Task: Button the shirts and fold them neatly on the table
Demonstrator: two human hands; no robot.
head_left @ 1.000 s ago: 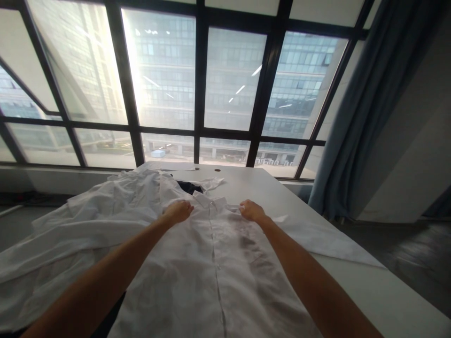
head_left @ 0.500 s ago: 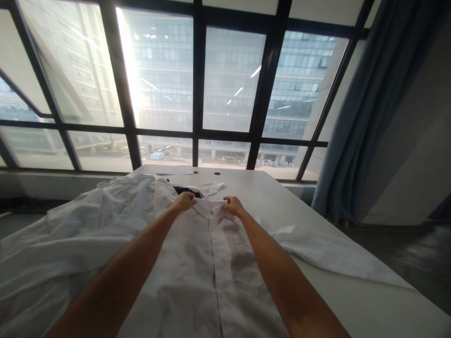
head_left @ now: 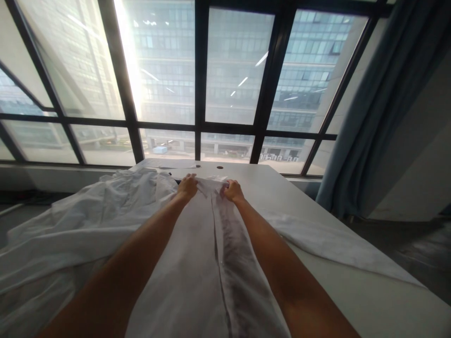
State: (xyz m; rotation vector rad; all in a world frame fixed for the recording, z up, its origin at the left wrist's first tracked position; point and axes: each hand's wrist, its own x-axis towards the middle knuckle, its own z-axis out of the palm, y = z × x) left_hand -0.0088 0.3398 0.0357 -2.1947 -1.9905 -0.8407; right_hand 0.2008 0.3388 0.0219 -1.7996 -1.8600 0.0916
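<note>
A white shirt (head_left: 190,253) stretches from the lower edge of the view toward the far part of the table, its front opening running down the middle. My left hand (head_left: 188,186) is closed on the left side of its collar. On the collar's right side, my right hand (head_left: 233,190) grips the fabric between thumb and fingers. Between the two hands the collar is pulled fairly straight. One white sleeve (head_left: 338,244) lies out to the right across the table.
The white table (head_left: 278,188) reaches to a large black-framed window (head_left: 236,65). More rumpled white cloth (head_left: 91,211) is heaped at the left. A blue-grey curtain (head_left: 355,126) hangs at the right. Two dark round holes show near the table's far edge.
Both hands have moved up and farther away with the collar. The shirt front is drawn longer and narrower, with darker shadow along its right side. The camera view has shifted slightly.
</note>
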